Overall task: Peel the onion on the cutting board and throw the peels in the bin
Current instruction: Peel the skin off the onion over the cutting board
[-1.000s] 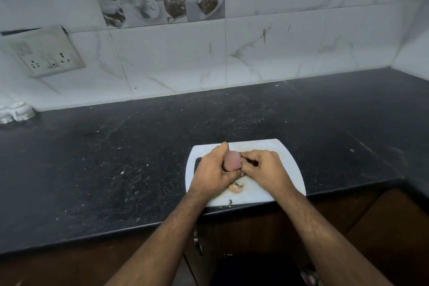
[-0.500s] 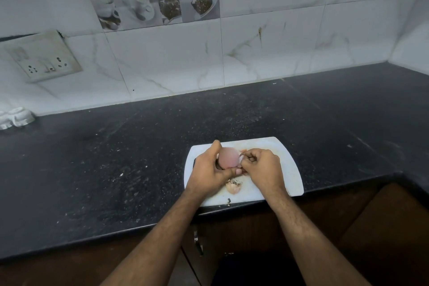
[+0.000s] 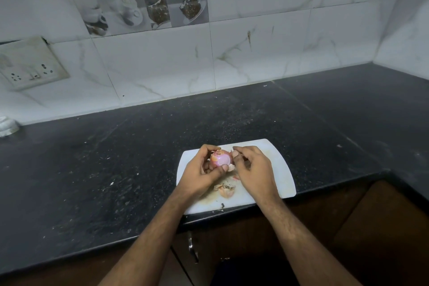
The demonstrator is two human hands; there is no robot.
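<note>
A small pink onion (image 3: 221,158), partly peeled and glossy, is held just above the white cutting board (image 3: 278,169). My left hand (image 3: 200,173) grips it from the left, thumb under and fingers over the top. My right hand (image 3: 253,169) is at the onion's right side, its fingertips pinching a flap of papery skin (image 3: 231,166) that still hangs on the onion. A small heap of loose peels (image 3: 226,189) lies on the board below the hands. No bin is in view.
The board sits at the front edge of a black speckled counter (image 3: 116,169) that turns a corner at the right. A tiled wall with a switch socket (image 3: 27,65) rises behind. A white object (image 3: 7,126) sits at the far left. Brown cabinets lie below the counter.
The onion has turned in my left hand, showing more bare pink flesh. My right hand has drawn slightly to the right with the skin flap. The camera has tilted down a little.
</note>
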